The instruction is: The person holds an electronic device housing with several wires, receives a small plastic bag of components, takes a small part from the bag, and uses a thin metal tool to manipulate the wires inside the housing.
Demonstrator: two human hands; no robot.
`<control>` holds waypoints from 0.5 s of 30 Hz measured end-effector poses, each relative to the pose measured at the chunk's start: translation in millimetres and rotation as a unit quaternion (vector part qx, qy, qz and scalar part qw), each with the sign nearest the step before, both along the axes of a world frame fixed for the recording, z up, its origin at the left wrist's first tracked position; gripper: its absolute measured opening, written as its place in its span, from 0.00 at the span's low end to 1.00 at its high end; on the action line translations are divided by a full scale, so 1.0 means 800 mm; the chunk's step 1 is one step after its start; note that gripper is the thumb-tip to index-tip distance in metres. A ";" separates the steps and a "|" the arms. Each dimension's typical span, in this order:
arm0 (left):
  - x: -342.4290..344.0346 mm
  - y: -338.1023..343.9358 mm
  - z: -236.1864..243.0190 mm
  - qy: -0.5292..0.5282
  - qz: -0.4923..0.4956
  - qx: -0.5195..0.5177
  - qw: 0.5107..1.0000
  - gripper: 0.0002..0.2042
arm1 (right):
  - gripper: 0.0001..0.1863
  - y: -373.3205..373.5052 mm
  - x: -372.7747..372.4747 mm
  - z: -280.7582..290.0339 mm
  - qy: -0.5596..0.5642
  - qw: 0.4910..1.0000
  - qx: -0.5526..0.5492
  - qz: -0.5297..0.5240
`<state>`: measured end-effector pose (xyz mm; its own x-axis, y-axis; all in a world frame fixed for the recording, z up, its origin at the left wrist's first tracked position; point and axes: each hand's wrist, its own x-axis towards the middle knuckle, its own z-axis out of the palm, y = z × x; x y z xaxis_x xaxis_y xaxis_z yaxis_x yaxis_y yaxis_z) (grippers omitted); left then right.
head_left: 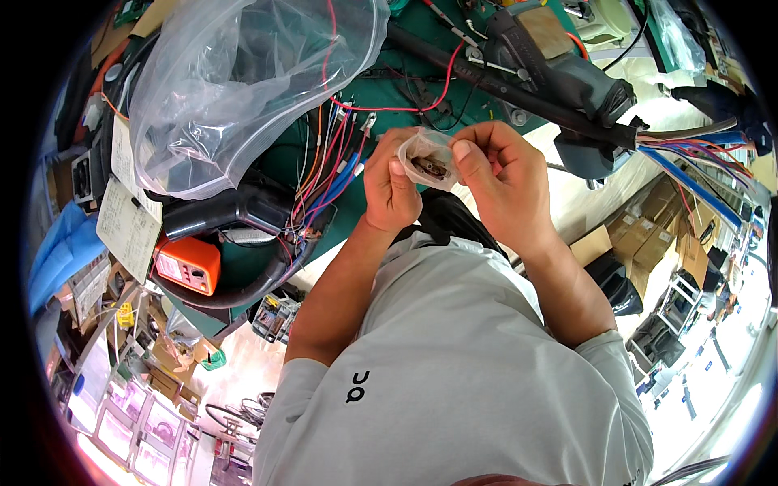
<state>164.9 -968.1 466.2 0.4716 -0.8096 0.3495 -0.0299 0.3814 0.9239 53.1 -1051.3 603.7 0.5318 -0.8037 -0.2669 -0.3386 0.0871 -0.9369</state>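
Observation:
Between my hands, over the near edge of the green-topped table, is a small clear plastic bag with its mouth spread wide. Small brownish metal pieces lie inside; they are too small to name. My left hand pinches the bag's left side, thumb toward me. On the other side, my right hand grips the bag's rim between thumb and fingers. Just left of my left hand, a bundle of coloured wires with loose ends comes out of a black sleeve.
A large clear plastic bag covers the table's far left. Below it sit an orange meter and a written paper sheet. A thick black cable crosses to the right, its coloured wires hanging past the edge. Cardboard boxes stand on the floor.

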 end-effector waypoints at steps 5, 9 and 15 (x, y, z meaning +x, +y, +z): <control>-0.008 -0.007 0.015 0.008 0.063 0.015 0.998 0.26 | 0.07 0.000 0.006 0.003 -0.007 0.999 -0.036 0.026; -0.011 -0.006 0.011 0.030 0.067 0.020 0.997 0.25 | 0.08 0.003 0.006 -0.008 -0.063 0.997 -0.046 0.016; -0.004 0.007 -0.018 0.062 -0.003 0.001 0.998 0.19 | 0.09 0.003 0.004 -0.005 -0.053 0.997 -0.056 0.015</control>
